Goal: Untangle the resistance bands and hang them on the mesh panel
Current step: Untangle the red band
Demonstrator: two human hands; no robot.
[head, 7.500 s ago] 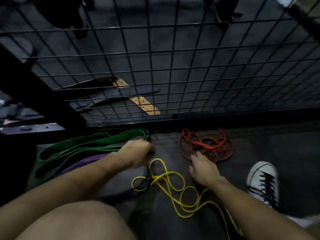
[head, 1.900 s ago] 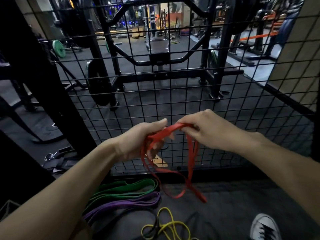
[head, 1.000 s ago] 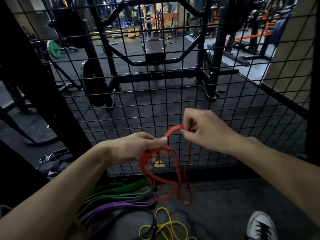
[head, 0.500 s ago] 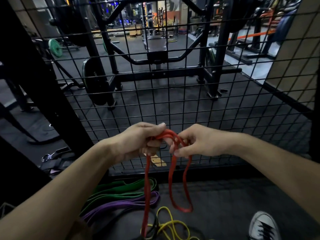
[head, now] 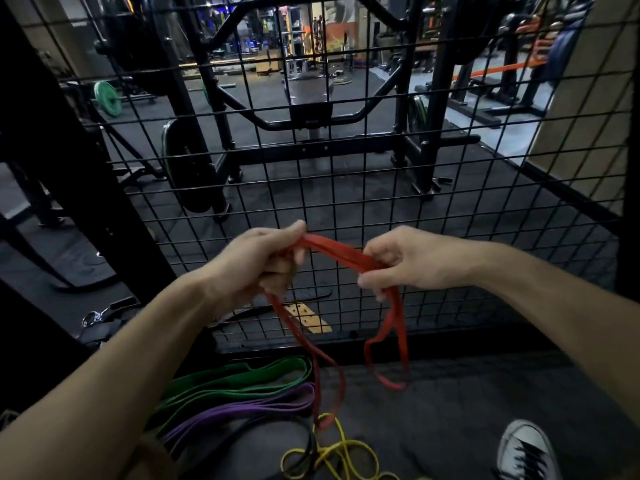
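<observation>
Since half a second ago we note both hands spread apart, so the red resistance band (head: 341, 251) now runs as a taut doubled span between them, where before the hands met at one bunch.

Item: left hand (head: 258, 263), fingers (head: 277, 271) curled tight round one end of the red band; a long loop hangs from it down to the floor beside the yellow band (head: 341, 455).

Item: right hand (head: 405, 261), fingers pinching the other end; a shorter loop dangles below, clear of the floor.

Item: mesh panel (head: 450, 188), upright just behind the hands; we see no band hung on it.

Item: green band (head: 239, 379) and purple band (head: 242, 410), lying side by side on the floor at the panel's foot.

Item: white sneaker (head: 526, 452), lower right.
</observation>
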